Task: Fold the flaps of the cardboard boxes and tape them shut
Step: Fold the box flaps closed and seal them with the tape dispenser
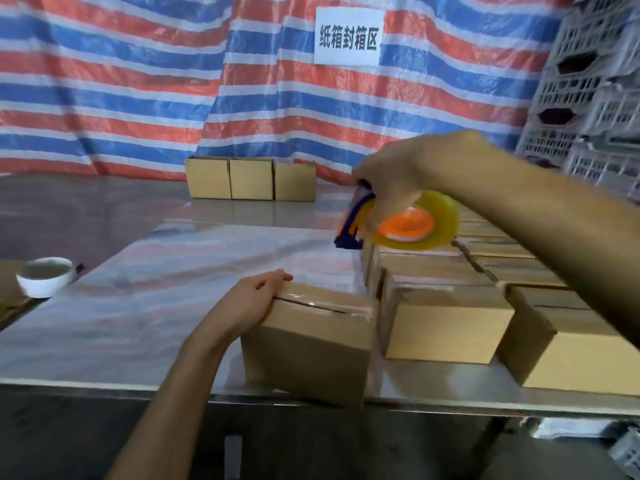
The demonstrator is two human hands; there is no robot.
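Observation:
A small brown cardboard box (311, 344) stands at the table's front edge, its flaps folded down and a strip of clear tape along the top seam. My left hand (252, 303) rests on the box's left top edge, fingers curled over it. My right hand (401, 171) is raised above and behind the box. It grips a tape dispenser (398, 220) with a blue and orange frame and a roll of clear yellowish tape. The dispenser hangs in the air, apart from the box.
Several closed cardboard boxes (446, 323) stand in rows on the right of the shiny metal table (145, 313). Three more boxes (251, 180) line the far edge. A white tape roll (45, 277) lies at the left. Grey plastic crates (595, 91) are stacked at back right.

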